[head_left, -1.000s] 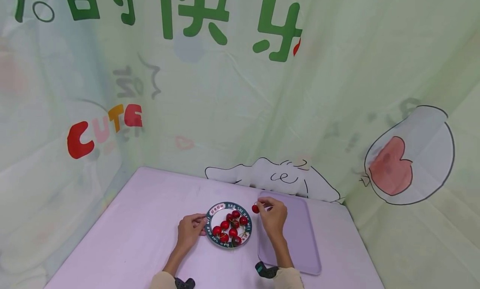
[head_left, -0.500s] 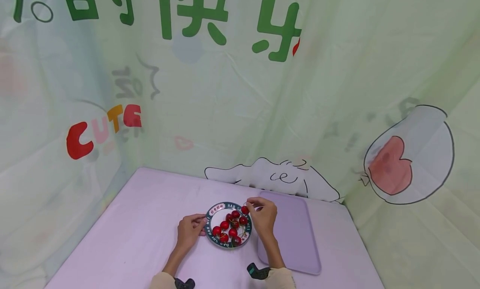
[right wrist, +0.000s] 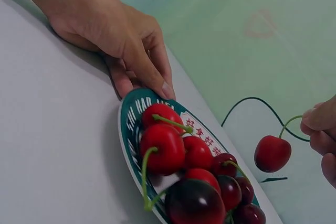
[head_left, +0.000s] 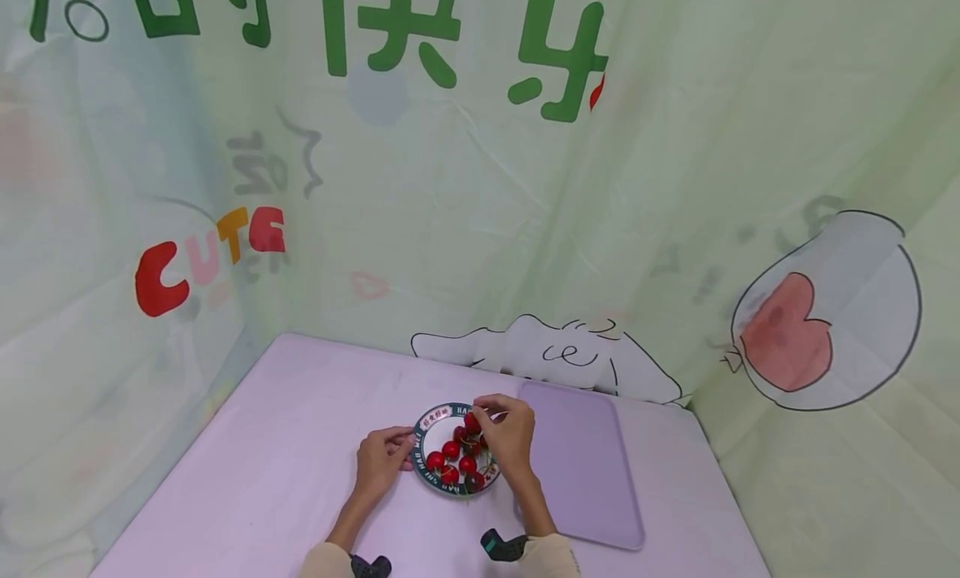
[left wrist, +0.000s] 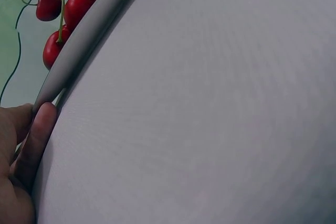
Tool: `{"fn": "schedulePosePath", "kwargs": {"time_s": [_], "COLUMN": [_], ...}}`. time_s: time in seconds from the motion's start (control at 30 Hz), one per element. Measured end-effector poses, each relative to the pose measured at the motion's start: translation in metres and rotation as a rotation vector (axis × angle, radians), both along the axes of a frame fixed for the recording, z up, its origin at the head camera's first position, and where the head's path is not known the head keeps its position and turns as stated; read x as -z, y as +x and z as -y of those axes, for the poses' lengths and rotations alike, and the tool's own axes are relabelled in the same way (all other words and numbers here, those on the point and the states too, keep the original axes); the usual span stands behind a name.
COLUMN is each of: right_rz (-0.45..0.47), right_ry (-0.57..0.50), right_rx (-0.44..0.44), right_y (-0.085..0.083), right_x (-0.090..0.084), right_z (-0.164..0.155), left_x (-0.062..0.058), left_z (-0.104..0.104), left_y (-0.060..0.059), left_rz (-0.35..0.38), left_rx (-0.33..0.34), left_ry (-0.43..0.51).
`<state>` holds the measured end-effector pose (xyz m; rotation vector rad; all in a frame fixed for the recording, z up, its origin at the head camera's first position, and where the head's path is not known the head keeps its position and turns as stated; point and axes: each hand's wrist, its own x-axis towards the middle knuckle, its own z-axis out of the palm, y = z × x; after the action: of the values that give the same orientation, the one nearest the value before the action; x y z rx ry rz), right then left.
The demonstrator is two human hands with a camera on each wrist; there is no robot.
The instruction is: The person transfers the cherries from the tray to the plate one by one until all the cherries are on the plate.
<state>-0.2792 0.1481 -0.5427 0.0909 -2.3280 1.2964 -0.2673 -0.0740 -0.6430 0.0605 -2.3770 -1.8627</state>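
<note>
Right wrist view gives the clearest look: the right hand (right wrist: pixel 321 137) pinches a cherry (right wrist: pixel 272 153) by its stem, dangling just above the plate (right wrist: pixel 129 129) of cherries. Head view hides that stem behind the knuckles. Left hand (right wrist: pixel 113 38) grips the plate's rim, fingertips curled over its edge, on the lilac bench (head_left: pixel 300 445), purple mat (head_left: pixel 585 461) alongside.

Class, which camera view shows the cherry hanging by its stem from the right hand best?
The right wrist view: the cherry hangs large and unobstructed by its stem from the right hand. The head view shows it tiny over the plate. The left wrist view catches it small at the top left corner.
</note>
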Motion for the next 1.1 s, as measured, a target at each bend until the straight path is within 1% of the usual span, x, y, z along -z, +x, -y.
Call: {"fn": "schedulePosePath", "kwargs": {"time_s": [0.2, 0.43, 0.53, 0.77, 0.9, 1.1], "right_rz": [0.010, 0.060, 0.080, 0.080, 0.097, 0.080], "right_ry": [0.002, 0.024, 0.026, 0.059, 0.099, 0.160], "right_rx": [-0.038, -0.036, -0.038, -0.062, -0.078, -0.112], "right_y": [0.000, 0.001, 0.002, 0.004, 0.006, 0.009], "right_x": [0.006, 0.016, 0.017, 0.023, 0.028, 0.033], "right_z": [0.013, 0.026, 0.029, 0.027, 0.025, 0.023], "left_x": [-0.001, -0.004, -0.005, -0.004, -0.003, -0.002], "left_z": [0.001, 0.002, 0.002, 0.000, 0.000, 0.000], "left_y": [0.001, 0.003, 0.003, 0.000, -0.001, -0.001], "left_rz": [-0.007, 0.004, 0.006, -0.036, -0.025, -0.016], "left_rx": [0.000, 0.005, 0.006, 0.008, 0.003, -0.004], "left_ry": [0.004, 0.008, 0.015, -0.002, -0.011, -0.021]}}
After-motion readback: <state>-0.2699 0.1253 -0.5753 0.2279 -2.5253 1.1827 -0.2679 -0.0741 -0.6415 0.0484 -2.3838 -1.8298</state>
